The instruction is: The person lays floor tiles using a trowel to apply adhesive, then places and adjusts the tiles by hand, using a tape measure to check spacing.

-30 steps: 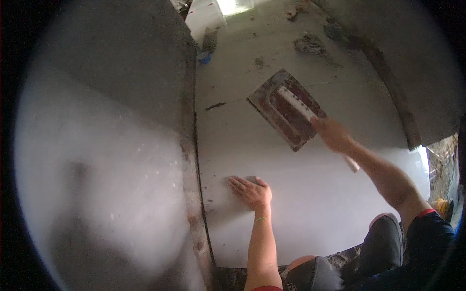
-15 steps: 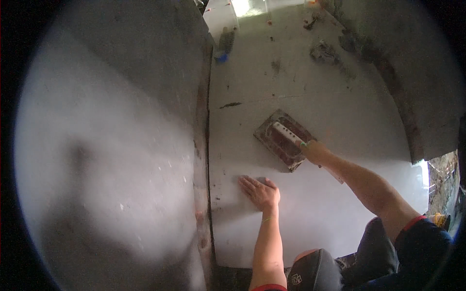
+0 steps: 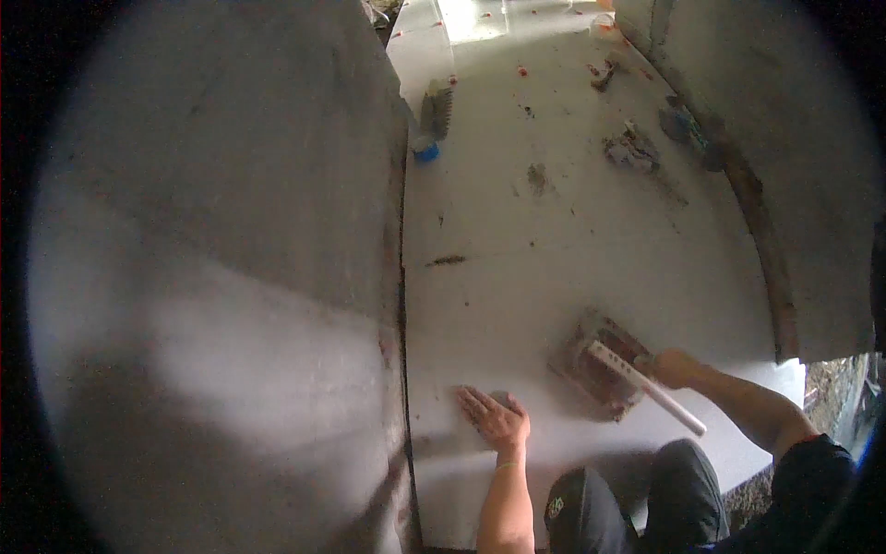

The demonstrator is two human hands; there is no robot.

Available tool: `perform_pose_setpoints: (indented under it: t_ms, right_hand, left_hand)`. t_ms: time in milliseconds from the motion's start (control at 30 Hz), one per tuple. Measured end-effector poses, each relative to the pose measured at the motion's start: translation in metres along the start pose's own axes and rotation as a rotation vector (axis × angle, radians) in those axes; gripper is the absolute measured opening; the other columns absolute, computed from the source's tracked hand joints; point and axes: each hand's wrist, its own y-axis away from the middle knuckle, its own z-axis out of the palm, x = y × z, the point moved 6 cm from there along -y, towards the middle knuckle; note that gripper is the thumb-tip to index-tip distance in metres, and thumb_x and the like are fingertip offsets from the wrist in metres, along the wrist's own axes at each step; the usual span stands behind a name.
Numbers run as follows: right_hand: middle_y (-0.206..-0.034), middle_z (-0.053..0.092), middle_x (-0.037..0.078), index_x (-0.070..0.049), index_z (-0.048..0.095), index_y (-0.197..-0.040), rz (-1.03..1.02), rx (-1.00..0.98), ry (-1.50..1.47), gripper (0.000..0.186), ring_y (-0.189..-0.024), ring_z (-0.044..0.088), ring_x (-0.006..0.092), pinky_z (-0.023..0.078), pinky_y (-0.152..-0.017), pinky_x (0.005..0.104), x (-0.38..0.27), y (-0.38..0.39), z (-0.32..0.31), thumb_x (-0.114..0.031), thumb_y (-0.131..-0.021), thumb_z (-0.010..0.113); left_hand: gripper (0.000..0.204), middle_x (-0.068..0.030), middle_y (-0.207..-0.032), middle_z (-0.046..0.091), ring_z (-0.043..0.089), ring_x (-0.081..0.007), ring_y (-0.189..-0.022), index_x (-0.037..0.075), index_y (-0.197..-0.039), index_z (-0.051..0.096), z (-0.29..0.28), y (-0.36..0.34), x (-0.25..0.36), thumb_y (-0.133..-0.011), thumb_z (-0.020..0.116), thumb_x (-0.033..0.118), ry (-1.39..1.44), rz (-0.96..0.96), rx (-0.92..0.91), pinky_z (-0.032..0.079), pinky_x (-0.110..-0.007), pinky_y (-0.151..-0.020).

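Note:
My left hand (image 3: 496, 417) lies flat on the pale panel (image 3: 498, 323), fingers stretched out and holding nothing. To its right, my right hand (image 3: 674, 367) closes at the edge of a rectangular hand float (image 3: 598, 386), its plate crusted with reddish-brown and grey residue. Motion blurs the float a little, and the exact grip of the fingers is partly hidden. A white stick (image 3: 669, 403) with a row of dark holes at one end slants across the float and reaches past it toward my knees.
A notched trowel (image 3: 437, 113) with a blue end (image 3: 425, 151) lies at the far left. Grey lumps of residue (image 3: 633, 150) and small orange pieces (image 3: 522, 71) dot the far part. Grey walls rise left (image 3: 231, 185) and right (image 3: 784, 138). My knees (image 3: 591, 508) are at the near edge.
The float and white stick have come nearer and to the right with my right hand. My left hand stays flat on the panel. The whole view has shifted, showing more of the far end.

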Motion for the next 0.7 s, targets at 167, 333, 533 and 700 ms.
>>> perform_pose_setpoints:
  t_ms: [167, 333, 533, 700]
  right_hand:
    - [-0.116, 0.059, 0.026, -0.005, 0.060, -0.119, -0.229, 0.501, 0.337, 0.035, -0.110, 0.057, 0.0415, 0.046, -0.092, 0.0496, -0.010, -0.128, -0.098, -0.029, -0.095, 0.053]
    - [-0.138, 0.047, 0.018, -0.006, 0.050, -0.134, -0.401, 0.978, 0.370, 0.045, -0.130, 0.043, 0.0374, 0.034, -0.109, 0.0487, -0.065, -0.166, -0.079, -0.023, -0.093, 0.054]
    - [-0.144, 0.044, 0.014, -0.004, 0.046, -0.138, -0.397, 0.924, 0.229, 0.051, -0.132, 0.041, 0.0363, 0.032, -0.111, 0.0477, -0.067, -0.164, -0.085, -0.019, -0.090, 0.055]
    - [-0.144, 0.045, 0.013, -0.004, 0.048, -0.137, -0.355, 0.900, 0.182, 0.051, -0.132, 0.042, 0.0361, 0.033, -0.110, 0.0475, -0.063, -0.163, -0.095, -0.019, -0.089, 0.055]
  left_hand:
    - [0.081, -0.0318, -0.155, 0.013, 0.010, -0.0452, -0.145, -0.015, -0.146, 0.016, -0.005, -0.039, 0.019, -0.091, 0.051, 0.033, 0.041, 0.168, -0.017, 0.008, -0.050, -0.120]
    - [0.056, -0.0258, -0.138, 0.045, 0.039, -0.0438, -0.131, -0.006, -0.136, 0.042, -0.008, -0.097, -0.010, -0.088, 0.057, 0.018, 0.016, 0.212, 0.155, 0.034, -0.050, -0.109]
    - [0.017, -0.0217, -0.095, 0.062, 0.058, -0.0411, -0.096, -0.002, -0.098, 0.060, -0.062, -0.283, 0.015, -0.082, 0.058, 0.003, 0.060, 0.331, 0.219, 0.048, -0.046, -0.084]
    - [0.021, -0.0202, -0.097, 0.062, 0.058, -0.0405, -0.095, -0.001, -0.093, 0.059, -0.069, -0.349, 0.054, -0.072, 0.061, 0.000, -0.280, 0.603, -0.039, 0.049, -0.047, -0.084]
